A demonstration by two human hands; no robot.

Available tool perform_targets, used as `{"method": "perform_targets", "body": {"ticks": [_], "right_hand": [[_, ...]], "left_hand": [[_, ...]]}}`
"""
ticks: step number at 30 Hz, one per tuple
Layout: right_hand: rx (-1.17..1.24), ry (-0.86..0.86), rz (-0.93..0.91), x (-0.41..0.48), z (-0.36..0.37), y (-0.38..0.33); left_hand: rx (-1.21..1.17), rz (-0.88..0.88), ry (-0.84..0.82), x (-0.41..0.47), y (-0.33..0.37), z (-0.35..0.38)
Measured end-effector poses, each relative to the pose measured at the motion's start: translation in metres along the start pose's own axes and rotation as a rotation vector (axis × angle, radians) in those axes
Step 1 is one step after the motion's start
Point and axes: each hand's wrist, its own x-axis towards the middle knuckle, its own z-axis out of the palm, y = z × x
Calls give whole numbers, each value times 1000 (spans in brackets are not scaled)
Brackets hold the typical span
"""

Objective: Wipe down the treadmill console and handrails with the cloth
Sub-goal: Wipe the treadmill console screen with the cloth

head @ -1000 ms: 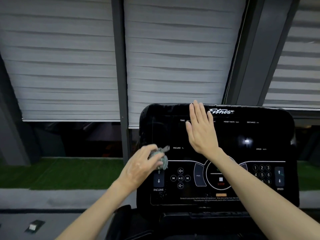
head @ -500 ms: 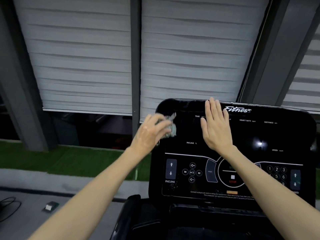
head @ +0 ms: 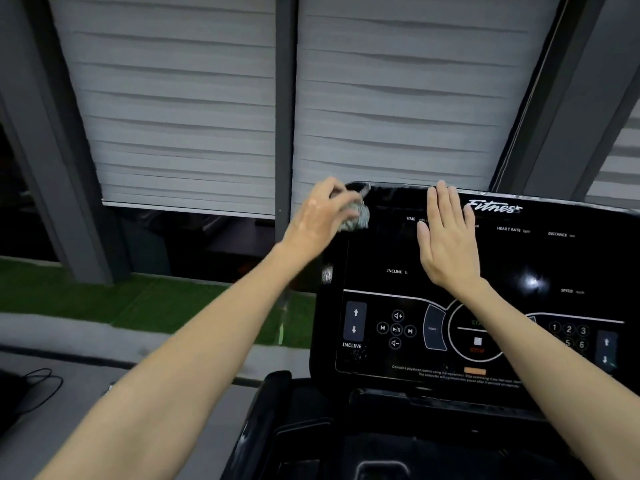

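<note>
Left hand [head: 320, 216]: fingers curled round the cloth, gripping it at the console's top left corner.
Cloth [head: 356, 213]: small, pale grey, bunched and blurred; it sits against the glossy corner, just under the rim.
Right hand [head: 448, 244]: flat, fingers straight and close together, palm on the upper console, fingertips at the top edge.
Fitness logo [head: 493, 206]: white script just right of the right hand's fingers.
Console [head: 381, 251]: black, shiny, display dark; printed labels read TIME, HEART RATE, DISTANCE, INCLINE, SPEED.
Incline buttons [head: 355, 321]: up and down arrows at lower left, apart from both hands.
Stop button [head: 478, 342]: in the round centre panel, beside the right forearm.
Number keys [head: 569, 336]: lower right, partly hidden by that forearm.
Blinds [head: 194, 116]: grey slats, lowered behind the console.
Green turf [head: 104, 299]: strip under the blinds, left of the console.
Cable [head: 41, 386]: dark loop on the grey floor, far left.
</note>
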Motion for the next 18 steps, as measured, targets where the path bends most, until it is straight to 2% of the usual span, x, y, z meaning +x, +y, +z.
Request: {"method": "perform_targets", "body": {"ticks": [4, 7, 12, 16, 18], "right_hand": [[-3, 2, -4, 0, 0, 1], [2, 5, -1, -1, 1, 0], [-12, 9, -10, -1, 0, 0], [3, 9, -7, -3, 0, 0], [11, 13, -7, -3, 0, -1]], "left_hand": [[-17, -17, 5, -13, -3, -3], [-38, -12, -33, -75, 5, -1], [-77, 37, -195, -190, 27, 7], [-56, 113, -242, -172, 24, 4], [-63, 93, -194, -136, 17, 1]]}}
